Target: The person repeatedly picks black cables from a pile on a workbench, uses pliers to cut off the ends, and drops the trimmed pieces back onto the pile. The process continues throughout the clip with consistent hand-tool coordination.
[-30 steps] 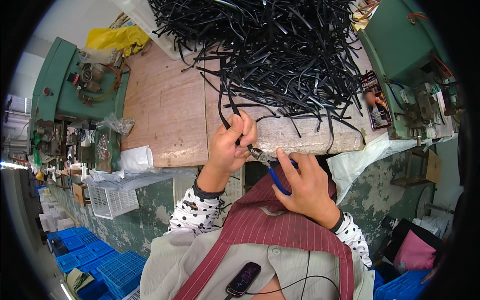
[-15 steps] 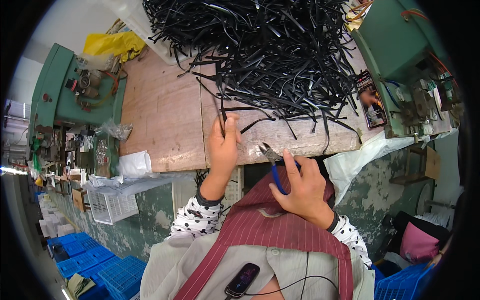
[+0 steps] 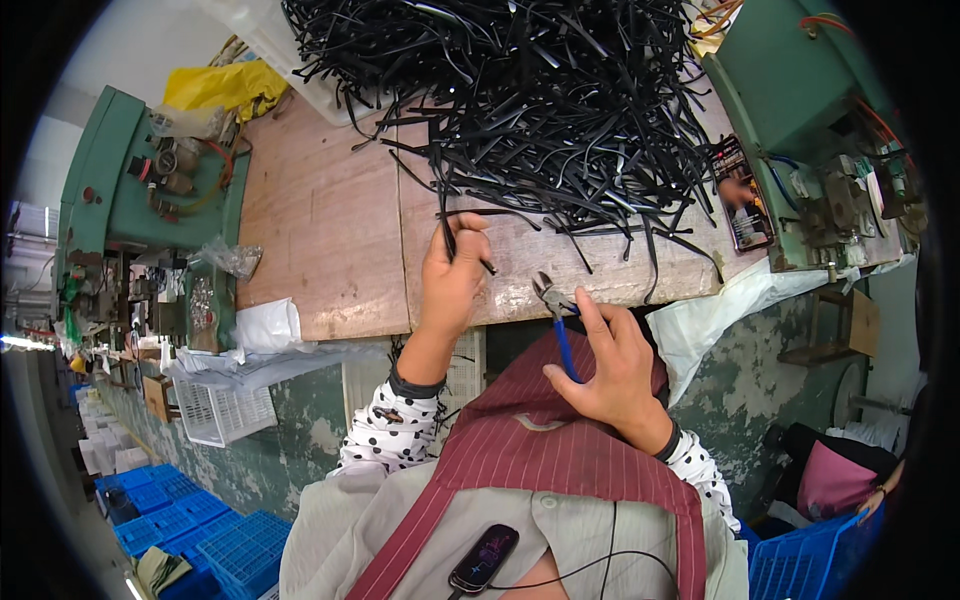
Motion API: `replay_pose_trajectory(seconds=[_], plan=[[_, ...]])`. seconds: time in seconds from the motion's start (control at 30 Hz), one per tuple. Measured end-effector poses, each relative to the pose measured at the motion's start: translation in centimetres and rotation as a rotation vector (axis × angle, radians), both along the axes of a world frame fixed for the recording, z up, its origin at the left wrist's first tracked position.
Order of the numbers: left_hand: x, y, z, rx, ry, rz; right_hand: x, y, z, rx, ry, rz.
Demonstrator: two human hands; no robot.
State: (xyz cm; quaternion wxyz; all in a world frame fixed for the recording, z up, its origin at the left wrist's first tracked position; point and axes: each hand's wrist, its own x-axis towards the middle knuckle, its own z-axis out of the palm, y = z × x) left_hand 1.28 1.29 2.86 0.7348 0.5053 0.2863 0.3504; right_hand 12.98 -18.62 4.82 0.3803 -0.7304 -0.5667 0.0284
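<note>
Your left hand [image 3: 452, 275] pinches a black strip [image 3: 447, 215] near the table's [image 3: 330, 230] front edge, right hand [image 3: 610, 365] gripping blue-handled cutters [image 3: 556, 318]; tugging could drag the tangled pile [image 3: 540, 90] along.

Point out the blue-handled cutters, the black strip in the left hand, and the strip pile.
blue-handled cutters [image 3: 556, 318], head view, on the blue handle.
black strip [image 3: 441, 190], head view, mid-length above the fingers.
strip pile [image 3: 540, 90], head view, middle of the heap.
</note>
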Motion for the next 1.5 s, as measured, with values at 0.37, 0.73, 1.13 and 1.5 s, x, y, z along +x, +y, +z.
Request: replay_pose_trajectory(seconds=[0.37,0.73,1.13,1.5], plan=[[-0.5,-1.3,2.7,-0.173,-0.452,-0.125,-0.9,1.1,2.0,-0.068,0.108,0.139],[-0.7,-1.2,3.8,-0.16,-0.25,-0.131,-1.1,0.6,1.3,-0.11,0.175,0.175],[-0.9,0.3,3.5,-0.351,-0.328,-0.39,0.1,0.6,3.1,-0.111,-0.067,0.191],[-1.2,0.2,2.2,-0.342,-0.365,-0.381,-0.7,0.3,1.8,-0.087,-0.057,0.178]])
